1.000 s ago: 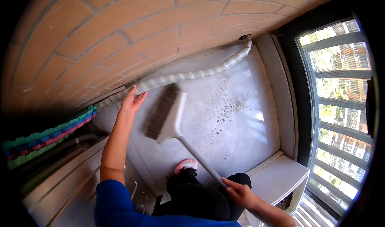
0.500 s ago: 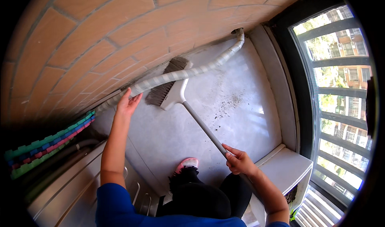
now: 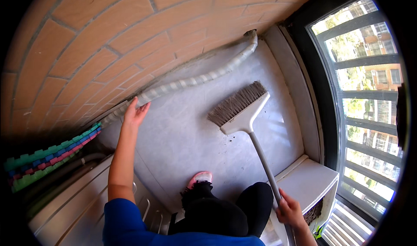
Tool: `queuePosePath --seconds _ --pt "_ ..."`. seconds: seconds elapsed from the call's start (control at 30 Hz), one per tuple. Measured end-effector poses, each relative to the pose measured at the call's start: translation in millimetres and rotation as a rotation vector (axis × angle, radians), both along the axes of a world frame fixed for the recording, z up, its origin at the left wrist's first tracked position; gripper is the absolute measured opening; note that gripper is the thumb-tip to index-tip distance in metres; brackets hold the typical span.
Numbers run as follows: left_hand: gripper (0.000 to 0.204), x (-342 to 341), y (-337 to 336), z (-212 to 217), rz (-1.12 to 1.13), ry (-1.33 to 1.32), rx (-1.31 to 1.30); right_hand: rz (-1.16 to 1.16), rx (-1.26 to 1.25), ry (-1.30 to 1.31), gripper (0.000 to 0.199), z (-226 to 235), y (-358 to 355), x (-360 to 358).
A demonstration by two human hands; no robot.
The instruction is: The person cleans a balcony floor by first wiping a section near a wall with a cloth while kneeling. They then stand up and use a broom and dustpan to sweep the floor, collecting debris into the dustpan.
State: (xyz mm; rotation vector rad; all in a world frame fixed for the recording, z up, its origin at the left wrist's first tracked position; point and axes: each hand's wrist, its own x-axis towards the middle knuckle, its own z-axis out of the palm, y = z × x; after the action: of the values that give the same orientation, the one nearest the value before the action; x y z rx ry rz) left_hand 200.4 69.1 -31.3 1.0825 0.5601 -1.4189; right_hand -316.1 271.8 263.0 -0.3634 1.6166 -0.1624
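Observation:
A broom (image 3: 244, 114) with a white head, dark grey bristles and a grey handle stands on the pale floor, its bristles towards the wall. My right hand (image 3: 289, 209) is closed around the handle, low and to the right. At the wall, my left hand (image 3: 137, 111) holds a long pale hose (image 3: 186, 82) wrapped in striped tape, with the fingers partly against its side. The hose runs along the foot of the wall into a hole in the far corner. Dark bits of dirt (image 3: 231, 137) lie beside the broom head, which hides part of the floor.
An orange brick wall (image 3: 130, 41) runs along the left and far side. Stacked coloured foam mats (image 3: 52, 154) and a drawer cabinet (image 3: 74, 198) stand at left. A white low shelf (image 3: 306, 181) and a barred window (image 3: 365, 98) are at right. My pink shoe (image 3: 201, 177) is on the floor.
The broom head has come out from under the hose and moved right across the floor, over the scattered dirt. My right hand has moved right and nearer. The left hand stays at the hose.

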Motion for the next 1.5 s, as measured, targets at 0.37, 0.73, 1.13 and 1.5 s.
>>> queuePosePath --seconds 0.37,0.73,1.13,1.5 --pt "0.066 -27 -14 -1 -0.019 0.238 -0.027 0.491 -0.123 -0.287 0.051 -23 -7 52" --pt "0.043 -49 -23 18 -0.025 0.094 0.115 0.404 -0.107 -0.329 0.043 -110 -75 95" --pt "0.045 -42 -22 10 -0.005 0.113 0.132 -0.008 -0.123 -0.081 0.046 -89 -59 13" --pt "0.065 -48 -18 1 -0.065 0.114 0.024 -0.029 -0.160 -0.021 0.046 2 -7 1"
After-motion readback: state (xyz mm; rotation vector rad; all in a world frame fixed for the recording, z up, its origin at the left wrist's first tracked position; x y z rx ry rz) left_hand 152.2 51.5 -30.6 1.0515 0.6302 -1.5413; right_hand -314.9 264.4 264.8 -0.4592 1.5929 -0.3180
